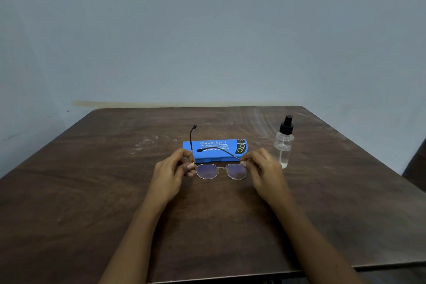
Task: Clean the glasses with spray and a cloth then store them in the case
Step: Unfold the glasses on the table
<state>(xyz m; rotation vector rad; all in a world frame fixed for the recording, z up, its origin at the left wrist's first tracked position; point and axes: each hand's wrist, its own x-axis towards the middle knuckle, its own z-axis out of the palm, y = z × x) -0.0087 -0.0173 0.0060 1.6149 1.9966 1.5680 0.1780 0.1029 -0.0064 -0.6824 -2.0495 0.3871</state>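
Note:
Thin gold-rimmed glasses [220, 171] are held just above the table between both hands, lenses facing me. My left hand [171, 172] pinches the left hinge, with that temple arm sticking straight up. My right hand [265, 168] pinches the right hinge, and its temple arm is partly folded across. Just behind the glasses lies the blue case [215, 149], closed, with white lettering on its lid. A clear spray bottle [284, 143] with a black nozzle stands upright to the right of the case. No cloth is in view.
The brown wooden table [92, 191] runs back to a pale blue wall. Its right edge slants near the bottle, and a dark shape [415, 168] sits past that edge.

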